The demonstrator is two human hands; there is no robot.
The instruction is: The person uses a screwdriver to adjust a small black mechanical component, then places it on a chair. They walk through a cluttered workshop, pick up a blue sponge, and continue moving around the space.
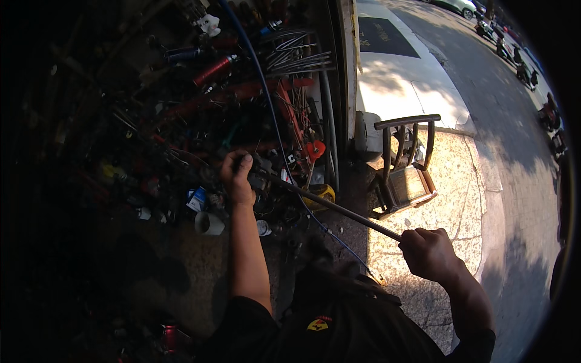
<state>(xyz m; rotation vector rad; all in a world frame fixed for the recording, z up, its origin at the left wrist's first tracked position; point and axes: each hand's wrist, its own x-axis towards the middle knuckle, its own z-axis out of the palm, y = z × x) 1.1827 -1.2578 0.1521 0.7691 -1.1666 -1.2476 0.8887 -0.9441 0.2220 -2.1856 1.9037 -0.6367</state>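
Note:
A long, thin metal bar [339, 209] slants across in front of me, from the dark clutter at left down to the sunlit side at right. My right hand [428, 253] is wrapped in a fist round its near end. At the far end my left hand [238, 176] is closed, thumb up, against the bar's dark tip. Shadow hides what shape that tip has and what it touches. Behind and beneath the bar runs a blue hose [269, 103], which drops to the floor near my body.
A wooden chair [408, 184] stands on sunlit paving to the right, beside a grey container [368, 138]. Dim clutter at left includes a red cylinder [213, 71], bundled metal rods [299, 57], a white cup [209, 224] and a yellow-black object [321, 195]. Parked motorbikes [505, 48] line the road.

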